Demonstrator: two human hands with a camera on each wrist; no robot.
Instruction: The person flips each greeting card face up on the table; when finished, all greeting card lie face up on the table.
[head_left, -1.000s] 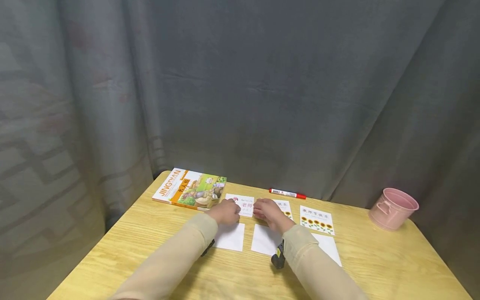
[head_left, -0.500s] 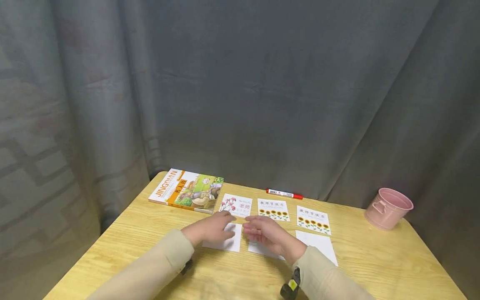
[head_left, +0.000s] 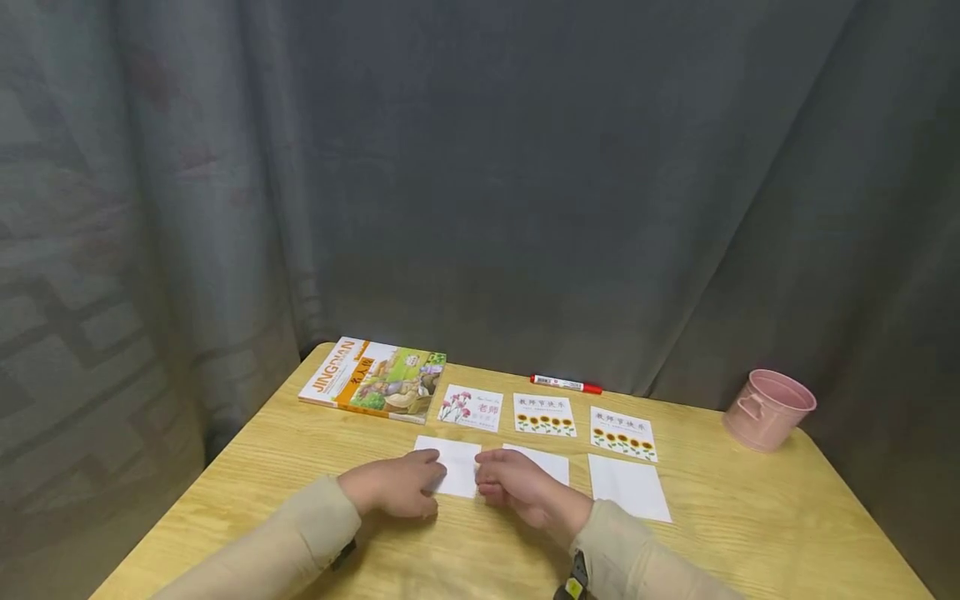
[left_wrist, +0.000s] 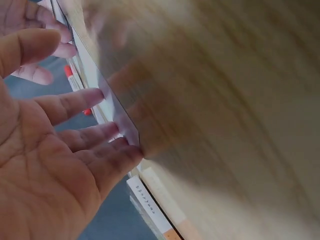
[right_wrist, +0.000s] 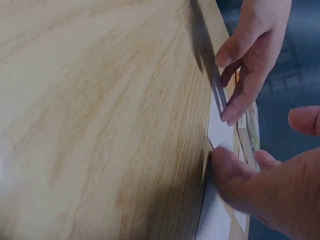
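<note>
In the head view, a blank white card [head_left: 454,468] lies flat in the near row, between my two hands. My left hand [head_left: 396,487] is at its left edge, the relaxed fingers extended with fingertips right at the card, also seen in the left wrist view. At the right edge of the same card are the fingertips of my right hand [head_left: 525,490], loosely bent around nothing. That hand partly covers a second blank card [head_left: 553,463]. Behind this row lie a card with pink flowers [head_left: 470,407] and two sunflower cards, one in the middle [head_left: 545,404] and another sunflower card [head_left: 623,422] farther right.
A third blank card [head_left: 630,483] lies at the right of the near row. Books [head_left: 382,379] are stacked at the back left, and a red-and-white marker [head_left: 566,384] lies along the back edge. A pink bucket [head_left: 768,410] stands at the right. Grey curtain [head_left: 510,200] hangs behind the table.
Both hands have left the pink-flower card, now uncovered, and come nearer to me, down to the sides of the left blank card.
</note>
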